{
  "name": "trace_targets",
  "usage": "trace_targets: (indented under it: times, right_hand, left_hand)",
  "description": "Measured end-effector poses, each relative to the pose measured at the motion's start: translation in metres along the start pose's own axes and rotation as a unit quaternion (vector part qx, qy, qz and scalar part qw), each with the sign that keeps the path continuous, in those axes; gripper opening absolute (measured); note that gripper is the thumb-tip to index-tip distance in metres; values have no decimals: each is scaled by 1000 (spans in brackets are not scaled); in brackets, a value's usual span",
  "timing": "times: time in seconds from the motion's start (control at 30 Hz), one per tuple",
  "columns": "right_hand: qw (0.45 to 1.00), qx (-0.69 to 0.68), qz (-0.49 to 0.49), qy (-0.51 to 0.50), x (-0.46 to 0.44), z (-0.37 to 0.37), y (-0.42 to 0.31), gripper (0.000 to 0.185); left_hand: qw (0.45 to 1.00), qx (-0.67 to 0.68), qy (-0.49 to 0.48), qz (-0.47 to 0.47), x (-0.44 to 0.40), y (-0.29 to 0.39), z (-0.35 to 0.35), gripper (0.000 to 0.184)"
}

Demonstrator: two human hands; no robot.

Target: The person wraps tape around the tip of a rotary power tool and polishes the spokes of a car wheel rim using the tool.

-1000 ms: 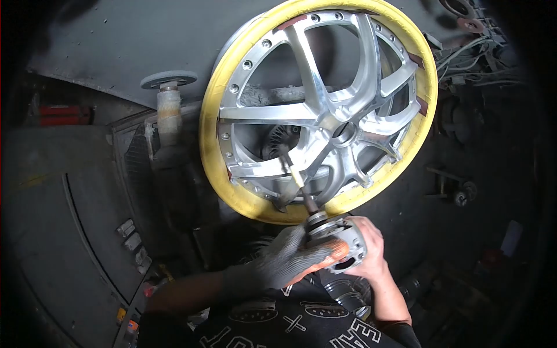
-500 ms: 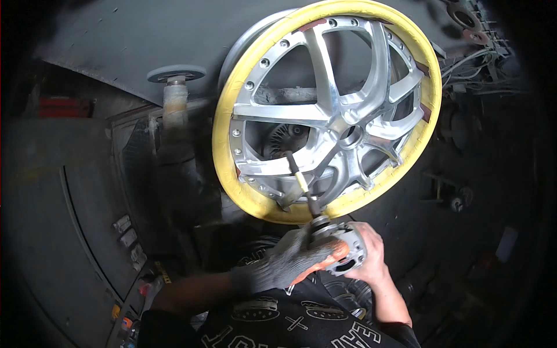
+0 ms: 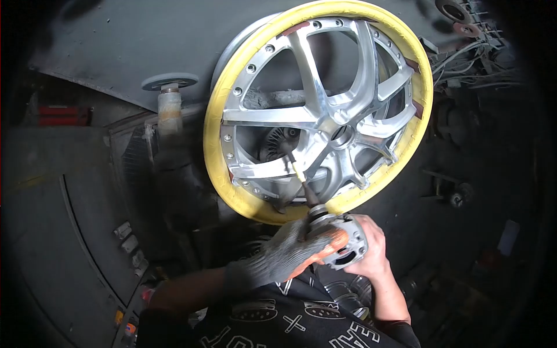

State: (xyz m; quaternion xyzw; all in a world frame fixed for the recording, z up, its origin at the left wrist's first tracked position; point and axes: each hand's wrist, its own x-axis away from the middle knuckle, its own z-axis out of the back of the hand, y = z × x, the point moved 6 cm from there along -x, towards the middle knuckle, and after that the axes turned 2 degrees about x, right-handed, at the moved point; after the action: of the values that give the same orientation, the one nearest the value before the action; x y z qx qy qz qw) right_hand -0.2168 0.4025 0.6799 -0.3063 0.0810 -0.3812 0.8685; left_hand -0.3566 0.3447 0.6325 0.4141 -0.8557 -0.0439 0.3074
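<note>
A silver alloy wheel rim (image 3: 325,124) stands tilted in front of me, its outer lip wrapped in yellow tape (image 3: 216,136). Both my hands hold a grey die grinder (image 3: 352,242) below it. My left hand (image 3: 284,255), in a grey glove with orange on it, is closed around the tool's front part. Bare, my right hand (image 3: 374,246) wraps the body from the other side, its fingers partly hidden. The grinder's long shaft (image 3: 311,196) points up at a lower-left spoke; whether its blurred tip touches the metal I cannot tell.
A flat disc (image 3: 170,80) sits on a wrapped post (image 3: 170,113) left of the wheel. Cables (image 3: 464,64) hang at the upper right, near round discs (image 3: 451,10). Behind the wheel is a grey panel (image 3: 133,43). More metal rims (image 3: 342,292) lie low behind my right arm.
The wheel and its surroundings sit slightly further left in view. My hands keep the same hold on the die grinder, and its shaft still points at the same spoke.
</note>
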Motion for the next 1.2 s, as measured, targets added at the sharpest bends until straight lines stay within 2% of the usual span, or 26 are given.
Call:
trace_targets:
  times: [0.07, 0.13, 0.17, 0.27, 0.4, 0.5, 0.53, 0.6, 0.7, 0.73, 0.8, 0.9, 1.0, 1.1, 1.17, 1.2]
  right_hand:
    - [1000, 5, -7, 2, -2, 6, 6, 68]
    - [1000, 7, -5, 8, -5, 10, 10, 65]
    - [1000, 3, -2, 10, -5, 12, 13, 64]
    - [1000, -2, -2, 10, -5, 13, 18, 63]
    - [999, -24, -32, 6, 3, 8, 26, 63]
    - [998, -56, -33, 0, 8, 0, 27, 62]
    - [997, -74, -25, -8, 8, -4, 26, 62]
    - [996, -90, -16, -4, 7, -5, 23, 62]
    - [995, -101, -16, 2, 7, -3, 24, 61]
    - [994, -102, -25, 12, 8, -2, 29, 60]
    - [993, -102, -44, 31, 10, 1, 39, 57]
    - [993, -97, -55, 37, 13, 1, 47, 56]
    - [994, -93, -51, 39, 14, 1, 48, 55]
    - [993, -105, -47, 32, 16, -3, 44, 56]
    - [994, -103, -21, 30, 17, -9, 37, 59]
    - [994, -103, -21, 30, 16, -10, 37, 59]
  left_hand:
    - [1000, 14, -4, 4, -14, -8, -4, 21]
    - [996, 56, -57, -26, -20, -5, -12, 36]
    - [998, 19, -51, -3, -24, -8, -10, 49]
    - [999, 8, -15, -49, -38, -20, -7, 57]
    - [995, -48, 13, -87, -44, -32, 2, 51]
    - [997, -57, -17, -48, -35, -35, 3, 45]
    - [997, -73, 1, 11, -25, -30, 0, 43]
    - [993, -90, 21, 71, -17, -30, -1, 47]
    - [983, -167, 55, 52, -19, -26, 1, 46]
    - [983, -178, 42, -23, -25, -17, -3, 41]
    - [977, -187, 27, -99, -32, -7, -12, 46]
    - [986, -121, 41, -105, -41, -12, -11, 47]
    - [978, -176, 54, -103, -49, -26, 0, 45]
    - [960, -249, 68, -108, -30, -4, -11, 41]
    - [975, -208, 60, -44, -22, -9, -11, 40]
    - [975, -208, 60, -43, -19, -9, -10, 40]
